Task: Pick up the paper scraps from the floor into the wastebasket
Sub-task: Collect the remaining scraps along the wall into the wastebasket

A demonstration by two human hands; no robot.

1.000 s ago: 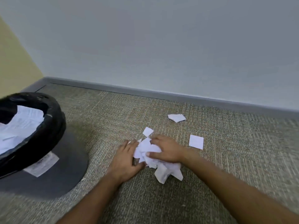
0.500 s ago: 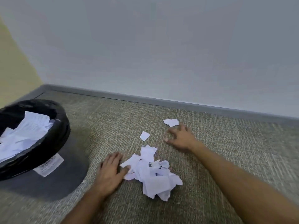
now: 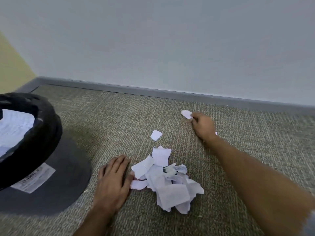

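A heap of white paper scraps (image 3: pixel 167 180) lies on the carpet in the middle. My left hand (image 3: pixel 113 182) rests flat on the carpet, its thumb side touching the heap's left edge. My right hand (image 3: pixel 203 127) reaches far ahead and pinches a small white scrap (image 3: pixel 186 114) near the baseboard. A single square scrap (image 3: pixel 156 135) lies between the heap and that hand. Another scrap's corner (image 3: pixel 216 133) peeks out from behind my right wrist. The grey wastebasket (image 3: pixel 49 178) with a black liner stands at left, with white paper (image 3: pixel 14 126) inside.
A grey baseboard (image 3: pixel 170 94) runs along the blue-grey wall just behind the far scrap. A yellow wall (image 3: pixel 12 68) meets it in the corner at left, behind the wastebasket. The carpet stretches to the right of my right arm.
My right hand left the heap, reached forward and to the right, and has taken hold of the far scrap. My left hand stays beside the heap.
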